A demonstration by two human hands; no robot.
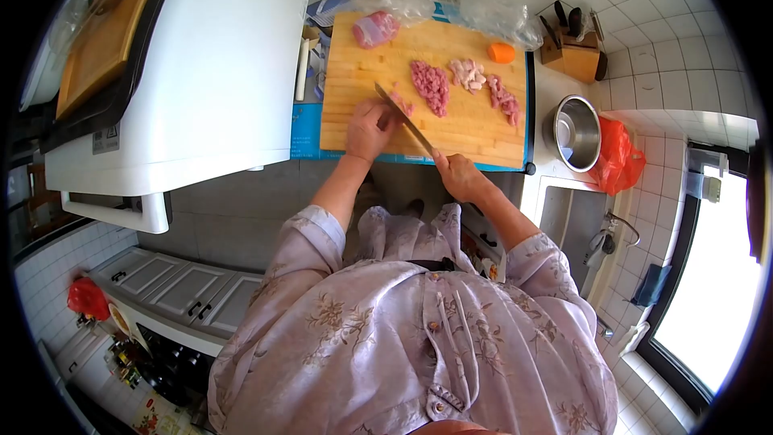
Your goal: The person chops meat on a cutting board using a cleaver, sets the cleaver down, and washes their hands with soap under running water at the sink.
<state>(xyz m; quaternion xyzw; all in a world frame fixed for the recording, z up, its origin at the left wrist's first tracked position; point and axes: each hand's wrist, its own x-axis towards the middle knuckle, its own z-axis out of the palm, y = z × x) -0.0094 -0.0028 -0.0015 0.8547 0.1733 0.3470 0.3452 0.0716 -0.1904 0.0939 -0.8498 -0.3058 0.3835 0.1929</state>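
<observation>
Right hand, fingers clamped on knife, board's 5 o'clock. Left hand 8 o'clock, fingers bent; can't tell if pinching meat.

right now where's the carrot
In the head view, the carrot lies near the far right corner of the cutting board, right of the pale meat, left of the knife block.

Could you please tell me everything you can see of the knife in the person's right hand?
The knife has a long, narrow, grey blade that looks like metal. The right hand grips it at the near end, largely hiding the handle. It slants across the wooden cutting board, tip pointing far left. The left hand is close beside the blade, and small pink meat pieces lie along its other side. Whether the edge touches the board is unclear.
</observation>
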